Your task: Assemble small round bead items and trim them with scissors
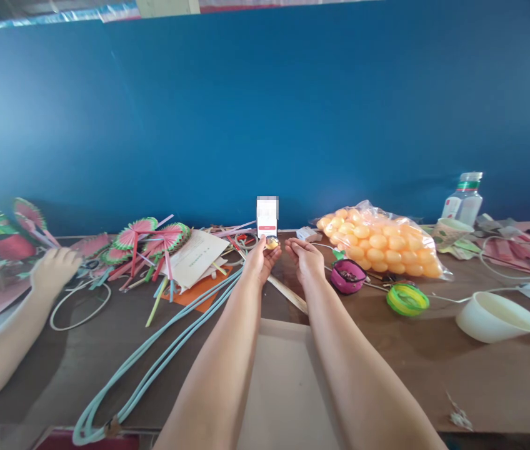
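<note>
- Left hand (260, 262): fingers curled, one small gold-coloured item (272, 242) at the thumb and fingertips; too small to tell whether gripped.
- Right hand (305, 256): fingers bunched, a narrow gap from the left; cannot tell whether it holds anything.
- One lit phone (267, 217) upright, just beyond the left hand.
- Right: one purple pouch (348, 282), one green-yellow coil (405, 300), one white cup (480, 322); farther, one bag of orange balls (382, 240).
- Left: at least four watermelon-patterned paper fans (169, 242), another person's hand (56, 269).
- Near right, brown tabletop (400, 381) spreads broadly to its near edge.
- Blue partition (265, 106) bounds the far side.
</note>
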`<state>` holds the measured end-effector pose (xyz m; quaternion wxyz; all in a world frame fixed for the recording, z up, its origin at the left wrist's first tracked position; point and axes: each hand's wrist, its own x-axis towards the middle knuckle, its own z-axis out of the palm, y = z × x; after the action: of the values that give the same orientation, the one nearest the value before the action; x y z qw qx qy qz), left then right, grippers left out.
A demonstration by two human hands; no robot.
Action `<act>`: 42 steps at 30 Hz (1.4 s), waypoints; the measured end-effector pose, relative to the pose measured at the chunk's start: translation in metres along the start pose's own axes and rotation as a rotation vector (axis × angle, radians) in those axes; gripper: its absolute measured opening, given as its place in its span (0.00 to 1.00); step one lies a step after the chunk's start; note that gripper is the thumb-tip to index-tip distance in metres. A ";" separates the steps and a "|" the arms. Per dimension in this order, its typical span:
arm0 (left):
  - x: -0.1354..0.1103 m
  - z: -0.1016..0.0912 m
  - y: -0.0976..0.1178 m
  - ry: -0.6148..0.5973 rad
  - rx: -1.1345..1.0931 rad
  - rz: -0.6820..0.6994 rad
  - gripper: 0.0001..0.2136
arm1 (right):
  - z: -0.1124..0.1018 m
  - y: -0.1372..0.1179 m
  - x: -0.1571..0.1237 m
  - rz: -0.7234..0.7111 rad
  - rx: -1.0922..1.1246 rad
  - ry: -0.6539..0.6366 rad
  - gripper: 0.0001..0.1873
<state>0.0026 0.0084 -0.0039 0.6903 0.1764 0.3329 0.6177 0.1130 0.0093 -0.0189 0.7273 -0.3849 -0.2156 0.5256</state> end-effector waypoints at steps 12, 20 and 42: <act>-0.001 -0.001 0.000 0.002 -0.004 0.008 0.09 | 0.002 -0.007 -0.008 0.124 0.042 -0.124 0.10; -0.004 0.001 0.001 0.008 -0.007 0.012 0.07 | 0.003 -0.004 -0.007 0.138 0.072 -0.225 0.09; 0.000 -0.001 -0.001 -0.022 0.015 0.023 0.06 | 0.002 -0.007 -0.011 0.200 0.058 -0.297 0.08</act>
<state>0.0023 0.0084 -0.0056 0.6857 0.1921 0.3277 0.6209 0.1123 -0.0012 -0.0114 0.6423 -0.3013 -0.2661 0.6526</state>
